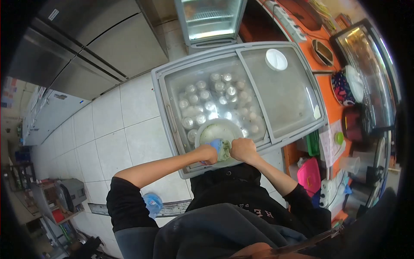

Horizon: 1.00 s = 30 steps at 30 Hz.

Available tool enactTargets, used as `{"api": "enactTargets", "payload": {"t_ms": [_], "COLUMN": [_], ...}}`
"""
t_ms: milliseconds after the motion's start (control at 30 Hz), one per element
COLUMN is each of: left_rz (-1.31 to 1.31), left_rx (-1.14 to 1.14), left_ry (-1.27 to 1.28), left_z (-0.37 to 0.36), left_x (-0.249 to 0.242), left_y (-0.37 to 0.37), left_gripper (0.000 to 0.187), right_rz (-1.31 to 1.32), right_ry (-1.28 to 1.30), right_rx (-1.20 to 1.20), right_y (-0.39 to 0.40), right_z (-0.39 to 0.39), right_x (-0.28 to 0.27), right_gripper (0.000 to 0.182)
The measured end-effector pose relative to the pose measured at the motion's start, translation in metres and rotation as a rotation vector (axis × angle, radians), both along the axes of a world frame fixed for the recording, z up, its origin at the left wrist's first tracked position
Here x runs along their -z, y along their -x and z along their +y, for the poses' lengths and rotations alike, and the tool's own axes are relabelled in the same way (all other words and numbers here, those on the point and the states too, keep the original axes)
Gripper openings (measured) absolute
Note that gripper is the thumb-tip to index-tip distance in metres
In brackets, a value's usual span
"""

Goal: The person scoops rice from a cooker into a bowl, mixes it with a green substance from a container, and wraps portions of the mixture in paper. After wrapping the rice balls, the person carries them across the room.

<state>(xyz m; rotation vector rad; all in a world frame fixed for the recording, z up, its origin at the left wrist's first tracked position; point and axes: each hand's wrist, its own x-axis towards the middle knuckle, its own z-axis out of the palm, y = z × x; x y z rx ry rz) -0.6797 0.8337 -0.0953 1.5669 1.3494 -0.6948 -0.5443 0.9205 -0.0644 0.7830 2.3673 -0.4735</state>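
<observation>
A pale round bowl [219, 129] with green specks inside rests on the glass top of a chest freezer [282, 108], close to its front edge. My left hand [208, 154] is closed around the blue end of a crumpled blue-and-green bundle [223, 149] over the bowl. On the other side, my right hand [243, 150] makes a fist against the bundle's green end, at the bowl's right rim. The bundle looks like bunched cloth, and its ends are hidden inside my fingers.
Several cans [209, 105] show through the freezer glass. A white round dish [276, 59] sits on its far right part. An orange counter [326, 88] with containers runs along the right, near a pink basket [309, 176]. Steel refrigerators [125, 45] stand at left.
</observation>
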Motion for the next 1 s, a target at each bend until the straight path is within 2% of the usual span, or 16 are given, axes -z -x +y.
{"api": "enactTargets", "payload": {"t_ms": [67, 133, 167, 233, 367, 433, 467, 500, 533, 633, 733, 767, 833, 900, 967, 1000], "left_rz": [-0.028, -0.006, -0.002, -0.046, -0.101, -0.169, -0.155, -0.252, -0.357, -0.494, -0.397, -0.394, -0.324, -0.382, -0.594, -0.589], "left_rx": [-0.030, -0.466, -0.449, -0.688, -0.764, -0.919, -0.909, -1.039, -1.166, -1.306, -1.146, -1.146, -1.069, -1.104, -1.366, -1.371], "left_ry": [-0.120, -0.177, -0.186, -0.120, -0.291, -0.361, -0.367, -0.420, -0.476, -0.328, -0.417, -0.420, -0.705, -0.768, -0.510, -0.495], "left_z": [-0.014, -0.023, -0.026, -0.034, -0.062, -0.073, -0.083, -0.094, -0.096, -0.108, -0.119, -0.123, -0.125, -0.132, -0.132, -0.135], "left_x": [0.000, -0.005, -0.008, -0.043, -0.044, -0.048, -0.034, -0.009, -0.009, -0.041, -0.042, -0.035, -0.009, 0.010, -0.020, -0.034], "left_y": [-0.010, -0.020, -0.022, -0.031, -0.035, -0.033, -0.031, -0.028, -0.025, -0.021, -0.024, -0.026, -0.026, -0.016, -0.025, -0.028], "left_gripper": [0.028, 0.039, 0.039, 0.074, 0.074, 0.065, 0.065, 0.063, 0.062, 0.060, 0.060, 0.060, 0.058, 0.058, 0.058, 0.058], "right_rz": [0.096, 0.170, 0.244, 0.354, 0.548, 0.598, 0.643, 0.692, 0.709, 0.729, 0.715, 0.823, 0.780, 0.784, 0.780, 0.794], "right_ry": [0.041, 0.029, 0.005, 0.010, -0.092, -0.120, -0.153, -0.200, -0.209, -0.211, -0.266, -0.295, -0.287, -0.200, -0.165, -0.168], "right_rx": [0.268, 0.338, 0.383, 0.434, 0.438, 0.406, 0.375, 0.359, 0.366, 0.335, 0.403, 0.387, 0.375, 0.409, 0.457, 0.496], "right_y": [-0.015, -0.026, -0.029, -0.038, -0.040, -0.044, -0.044, -0.050, -0.055, -0.081, -0.071, -0.061, -0.054, -0.056, -0.065, -0.065], "right_z": [-0.017, -0.038, -0.045, -0.064, -0.112, -0.129, -0.137, -0.141, -0.138, -0.121, -0.093, -0.086, -0.105, -0.128, -0.128, -0.128], "right_x": [0.004, 0.011, 0.014, 0.016, -0.007, -0.007, -0.006, -0.001, -0.007, -0.036, -0.068, -0.058, -0.011, -0.006, -0.018, -0.026], "right_gripper": [0.031, 0.031, 0.032, 0.030, 0.021, 0.021, 0.023, 0.025, 0.025, 0.032, 0.028, 0.029, 0.029, 0.030, 0.032, 0.033]}}
